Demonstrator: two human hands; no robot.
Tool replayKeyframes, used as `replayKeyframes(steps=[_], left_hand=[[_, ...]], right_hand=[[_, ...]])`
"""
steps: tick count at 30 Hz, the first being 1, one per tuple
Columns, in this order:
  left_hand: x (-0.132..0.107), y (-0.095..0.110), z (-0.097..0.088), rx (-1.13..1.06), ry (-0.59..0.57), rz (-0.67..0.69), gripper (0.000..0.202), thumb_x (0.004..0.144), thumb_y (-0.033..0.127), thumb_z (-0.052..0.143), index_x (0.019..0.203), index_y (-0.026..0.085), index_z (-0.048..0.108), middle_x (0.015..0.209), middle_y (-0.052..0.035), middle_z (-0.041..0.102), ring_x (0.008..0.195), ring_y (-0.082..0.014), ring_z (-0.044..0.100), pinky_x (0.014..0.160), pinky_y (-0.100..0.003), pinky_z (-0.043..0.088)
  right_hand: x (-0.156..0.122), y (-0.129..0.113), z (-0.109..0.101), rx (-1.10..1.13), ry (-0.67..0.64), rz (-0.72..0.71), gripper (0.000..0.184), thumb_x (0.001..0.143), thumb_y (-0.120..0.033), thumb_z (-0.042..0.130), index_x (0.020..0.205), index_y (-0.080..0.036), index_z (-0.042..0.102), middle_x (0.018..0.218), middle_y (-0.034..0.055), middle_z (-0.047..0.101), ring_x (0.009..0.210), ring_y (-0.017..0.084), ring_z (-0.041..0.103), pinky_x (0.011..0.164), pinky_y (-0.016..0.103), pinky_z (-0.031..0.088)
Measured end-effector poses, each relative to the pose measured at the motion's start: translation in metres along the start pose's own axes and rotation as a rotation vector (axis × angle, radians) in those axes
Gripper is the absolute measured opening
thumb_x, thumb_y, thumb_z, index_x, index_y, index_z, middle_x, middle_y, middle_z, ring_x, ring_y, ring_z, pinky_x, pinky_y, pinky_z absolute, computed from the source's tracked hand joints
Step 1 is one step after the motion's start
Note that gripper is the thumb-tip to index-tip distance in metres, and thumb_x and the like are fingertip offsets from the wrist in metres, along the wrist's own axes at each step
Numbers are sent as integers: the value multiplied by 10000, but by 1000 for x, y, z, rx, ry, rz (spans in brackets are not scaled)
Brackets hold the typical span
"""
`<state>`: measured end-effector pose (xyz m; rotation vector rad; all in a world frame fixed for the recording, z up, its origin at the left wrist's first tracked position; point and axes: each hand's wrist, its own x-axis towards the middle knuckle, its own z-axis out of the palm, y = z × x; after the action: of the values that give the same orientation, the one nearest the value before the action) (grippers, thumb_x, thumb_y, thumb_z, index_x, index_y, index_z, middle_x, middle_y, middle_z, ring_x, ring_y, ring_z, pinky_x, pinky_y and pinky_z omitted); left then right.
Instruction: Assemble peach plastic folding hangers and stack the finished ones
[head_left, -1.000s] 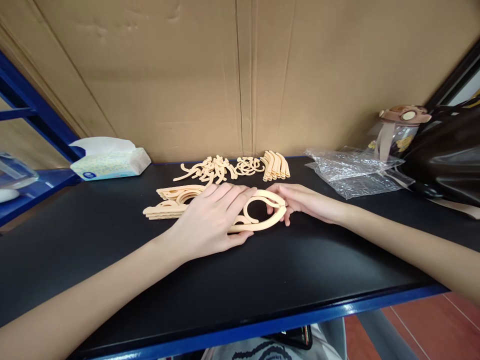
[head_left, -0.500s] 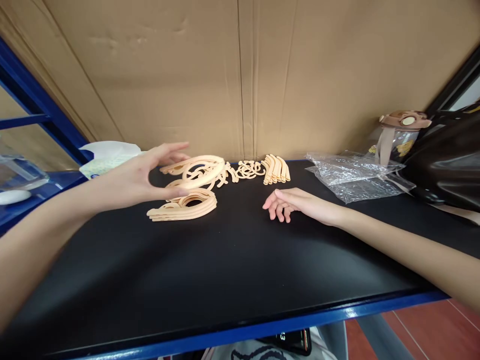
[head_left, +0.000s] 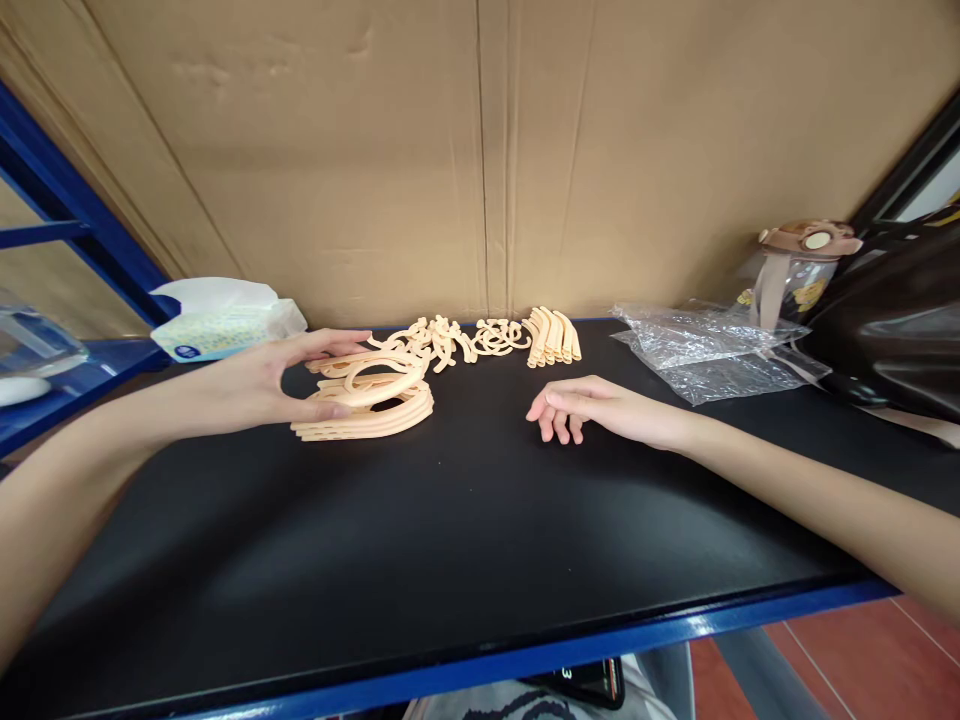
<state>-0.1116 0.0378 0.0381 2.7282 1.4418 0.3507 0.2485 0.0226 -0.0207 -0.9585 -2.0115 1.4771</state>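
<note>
Toward the left of the black table, my left hand is closed on a beige curved plastic piece with a loop, thumb in front and fingers behind. That piece is tilted just over a stack of matching looped pieces; whether they touch I cannot tell. My right hand rests by the table's middle, fingers loosely curled and apart, holding nothing. Beyond the hands lie a heap of small beige curved parts, a smaller group of hook-shaped parts and a neat row of beige curved arms.
A tissue pack stands at the back left. Crumpled clear plastic bags lie at the right, before a drink bottle and a dark bag. Cardboard walls the back. A phone shows below the table's blue edge.
My left hand has come down and slightly left with the looped piece, bringing it onto or close over the stack. My right hand has stayed in place.
</note>
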Motion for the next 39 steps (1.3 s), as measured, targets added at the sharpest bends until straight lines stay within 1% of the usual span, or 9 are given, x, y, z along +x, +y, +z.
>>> replayKeyframes(steps=[4,7,9,16,21,27,31,35,39], left_hand=[[1,-5,3,-7,-41,78,568,888,514,478,1366,228,364,1416,-81,425,1141,-221,523,858,-387,489],[1,-6,4,-31,-69,79,553,897,508,465,1362,224,368,1438,-76,393,1147,-212,509,875,-375,477],[0,-6,6,-60,-67,48,545,899,518,457,1362,245,366,1450,-60,375,1155,-209,500,884,-371,471],[2,-14,16,-97,-52,14,606,854,584,484,1355,256,390,1389,-58,453,1103,-235,542,814,-333,503],[3,-16,16,-123,-85,-32,611,859,578,474,1364,249,374,1401,-53,438,1127,-236,529,866,-359,484],[7,-16,11,-184,-251,-164,769,748,601,571,1396,285,302,1463,-25,343,1238,-233,444,946,-277,436],[8,-14,10,-208,-265,-193,790,735,597,572,1402,289,282,1475,-31,308,1248,-248,427,954,-286,429],[7,-12,10,-197,-278,-212,804,728,609,561,1406,287,273,1462,-36,324,1214,-253,458,914,-280,455],[7,-12,9,-181,-279,-222,812,722,616,561,1406,291,269,1449,-28,344,1225,-249,449,985,-312,406]], right_hand=[[0,0,-1,-4,-11,10,352,905,-460,462,956,-146,613,819,39,617,690,105,546,610,232,436],[0,-1,-2,-9,-17,10,342,909,-448,459,956,-145,610,819,37,616,689,104,547,616,236,441],[0,-1,-2,-20,-21,5,334,914,-437,455,962,-144,609,823,37,617,693,102,547,619,234,441],[0,1,-2,-37,-32,-13,316,919,-419,454,966,-147,608,831,36,623,699,101,547,622,233,440],[0,2,-3,-39,-32,-11,306,917,-414,461,972,-152,609,833,36,629,710,104,553,626,233,443],[1,3,-4,-52,-32,-18,299,913,-413,470,974,-157,612,835,38,636,713,108,560,625,234,448],[1,4,-3,-62,-34,-19,300,913,-417,470,974,-159,612,835,36,634,713,107,557,625,232,450],[1,4,-3,-62,-35,-17,298,914,-415,470,976,-159,611,835,34,633,711,105,556,622,229,449],[1,3,-3,-64,-32,-18,291,915,-407,471,970,-159,613,834,33,631,705,103,553,617,228,448]])
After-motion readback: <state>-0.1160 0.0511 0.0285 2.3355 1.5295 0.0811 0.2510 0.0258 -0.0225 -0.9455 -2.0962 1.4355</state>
